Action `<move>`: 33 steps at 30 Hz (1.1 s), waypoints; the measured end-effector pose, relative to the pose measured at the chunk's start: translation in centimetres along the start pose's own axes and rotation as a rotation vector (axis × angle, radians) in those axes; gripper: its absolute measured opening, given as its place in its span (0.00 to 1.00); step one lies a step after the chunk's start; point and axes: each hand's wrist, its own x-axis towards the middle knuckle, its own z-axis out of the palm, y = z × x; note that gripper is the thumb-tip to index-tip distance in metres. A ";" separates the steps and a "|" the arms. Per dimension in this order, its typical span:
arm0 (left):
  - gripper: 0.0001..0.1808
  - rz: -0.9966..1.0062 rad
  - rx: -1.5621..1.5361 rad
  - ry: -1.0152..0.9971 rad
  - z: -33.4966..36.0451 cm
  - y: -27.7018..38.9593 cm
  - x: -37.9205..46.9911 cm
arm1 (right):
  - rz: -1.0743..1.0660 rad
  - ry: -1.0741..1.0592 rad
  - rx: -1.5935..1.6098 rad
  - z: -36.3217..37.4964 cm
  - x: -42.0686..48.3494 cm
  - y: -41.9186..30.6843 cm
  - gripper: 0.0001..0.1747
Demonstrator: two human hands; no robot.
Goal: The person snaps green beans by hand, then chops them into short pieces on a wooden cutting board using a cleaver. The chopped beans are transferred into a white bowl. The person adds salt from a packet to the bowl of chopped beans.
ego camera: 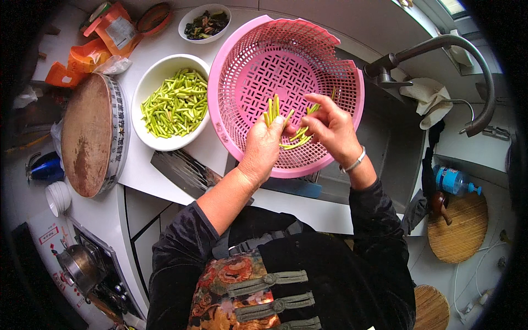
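Note:
My left hand [266, 138] holds a few short pieces of green stems [271, 109] between thumb and fingers, over the near side of a pink plastic colander [218, 103]. Just right of it is my right hand [332, 128], its thumb and fingers curled close to more thin green stems [303, 138]; whether it grips one I cannot tell. Part of the colander's rim at the back right is broken away. Left of the colander, a white bowl [154, 142] holds many short cut pieces of green stem [177, 103].
A cleaver [181, 171] lies on the counter near my left forearm. The colander overlaps a dark sink [383, 152] under a curved faucet [486, 82]. A round wooden chopping board [86, 136] stands at left. Behind are a small bowl of dark food [189, 33] and orange packets [117, 31].

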 end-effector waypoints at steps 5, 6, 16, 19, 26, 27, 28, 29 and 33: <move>0.12 -0.075 -0.129 -0.012 0.1 0.1 0.1 | -0.095 -0.033 -0.604 -0.7 1.1 3.9 0.14; 0.12 -0.068 -0.133 -0.015 0.1 0.1 0.1 | -0.196 -0.062 -0.703 -0.5 1.0 4.6 0.14; 0.11 -0.036 -0.239 -0.075 -0.3 0.4 0.2 | -0.249 -0.428 -1.185 0.1 2.1 5.8 0.09; 0.10 -0.025 -0.243 -0.067 -0.4 0.2 0.0 | -0.285 -0.374 -1.084 -0.1 2.1 5.8 0.08; 0.09 -0.064 -0.231 -0.052 -0.5 -0.2 0.2 | -0.042 -0.073 -0.225 -0.7 1.8 4.2 0.07; 0.09 -0.050 -0.211 -0.053 -0.4 -0.2 0.3 | 0.029 -0.088 -0.032 -0.5 1.7 3.7 0.07; 0.09 -0.038 -0.190 -0.051 -0.2 -0.3 0.3 | 0.121 -0.103 0.155 -0.3 1.7 3.2 0.06; 0.09 -0.022 -0.169 -0.054 -0.2 -0.3 0.2 | 0.212 -0.121 0.352 0.1 1.5 2.6 0.06; 0.08 -0.008 -0.203 -0.059 -0.2 -0.5 0.1 | 0.277 -0.009 0.366 1.1 1.4 0.9 0.06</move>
